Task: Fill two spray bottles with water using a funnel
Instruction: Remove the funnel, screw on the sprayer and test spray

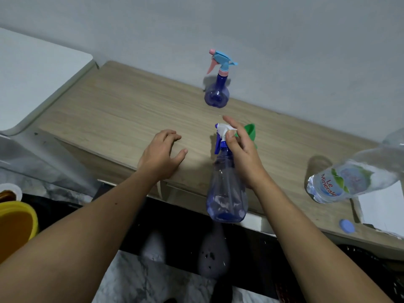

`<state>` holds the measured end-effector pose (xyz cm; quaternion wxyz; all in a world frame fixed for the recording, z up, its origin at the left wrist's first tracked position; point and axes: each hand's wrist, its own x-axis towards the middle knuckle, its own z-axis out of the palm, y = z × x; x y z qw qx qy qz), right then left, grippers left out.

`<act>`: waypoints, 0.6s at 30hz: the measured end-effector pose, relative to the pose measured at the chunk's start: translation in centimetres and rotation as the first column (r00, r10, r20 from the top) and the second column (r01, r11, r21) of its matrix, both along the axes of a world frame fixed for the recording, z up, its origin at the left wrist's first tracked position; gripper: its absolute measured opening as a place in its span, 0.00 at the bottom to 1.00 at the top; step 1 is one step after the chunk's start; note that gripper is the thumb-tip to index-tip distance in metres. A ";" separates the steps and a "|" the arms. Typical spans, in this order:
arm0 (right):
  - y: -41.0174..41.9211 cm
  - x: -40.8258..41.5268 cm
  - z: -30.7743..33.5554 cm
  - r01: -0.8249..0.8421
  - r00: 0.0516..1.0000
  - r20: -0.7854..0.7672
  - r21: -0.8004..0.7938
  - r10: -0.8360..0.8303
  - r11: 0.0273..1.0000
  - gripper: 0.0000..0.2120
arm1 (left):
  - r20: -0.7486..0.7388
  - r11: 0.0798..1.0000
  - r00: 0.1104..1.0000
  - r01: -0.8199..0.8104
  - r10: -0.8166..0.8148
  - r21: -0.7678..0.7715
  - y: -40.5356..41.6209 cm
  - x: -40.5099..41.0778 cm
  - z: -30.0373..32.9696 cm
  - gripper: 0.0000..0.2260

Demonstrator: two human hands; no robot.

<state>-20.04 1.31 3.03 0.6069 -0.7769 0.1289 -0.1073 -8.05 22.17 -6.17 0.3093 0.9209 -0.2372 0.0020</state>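
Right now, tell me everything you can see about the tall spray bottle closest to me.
The tall spray bottle is see-through blue-violet plastic with a white spray head and a dark blue trigger and collar, and a dip tube shows inside. It stands upright near the front edge of the wooden counter. The head is on. The right hand touches the spray head with thumb and fingers. A green funnel lies just behind it.

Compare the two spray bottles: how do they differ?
The near spray bottle is tall with a white-and-blue head; the far spray bottle is squat and round with a pink-and-light-blue head. The right hand touches the near one's head; the far one stands untouched. Both are translucent blue, upright and capped.
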 end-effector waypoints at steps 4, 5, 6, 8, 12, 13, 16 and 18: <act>0.2 0.7 0.0 -0.009 1.000 0.009 0.021 0.009 1.000 0.17 | 0.045 1.000 0.999 0.008 -0.007 -0.014 -0.1 0.0 -0.1 0.22; 0.3 0.8 -0.1 -0.011 1.000 0.009 0.032 0.011 0.999 0.17 | 0.055 1.000 0.998 0.011 -0.010 -0.016 0.0 0.0 -0.1 0.22; 0.3 0.9 -0.2 -0.018 1.000 0.008 0.039 0.018 0.999 0.17 | 0.059 1.000 0.998 0.012 -0.011 -0.017 0.0 0.0 -0.1 0.22; 0.5 0.9 -0.3 -0.025 1.000 -0.002 0.048 0.026 0.999 0.18 | 0.059 1.000 0.998 0.010 -0.009 -0.012 -0.1 0.0 -0.1 0.24; 0.4 0.7 -0.5 -0.012 1.000 -0.023 0.077 0.014 0.997 0.16 | 0.064 1.000 0.998 0.022 -0.023 0.015 -0.2 0.1 -0.1 0.27; 0.4 0.5 -0.5 -0.003 1.000 -0.023 0.079 0.005 0.997 0.16 | 0.067 1.000 0.997 0.026 -0.027 0.016 -0.2 0.1 -0.2 0.28; 0.2 -0.1 -0.6 0.034 0.999 -0.025 0.102 -0.031 0.994 0.16 | 0.070 0.999 0.997 0.033 -0.034 0.012 -0.1 0.1 -0.2 0.27; 0.2 -0.5 -0.9 0.049 0.998 -0.037 0.110 -0.046 0.993 0.16 | 0.081 0.999 0.996 0.038 -0.038 0.007 -0.1 0.1 -0.2 0.27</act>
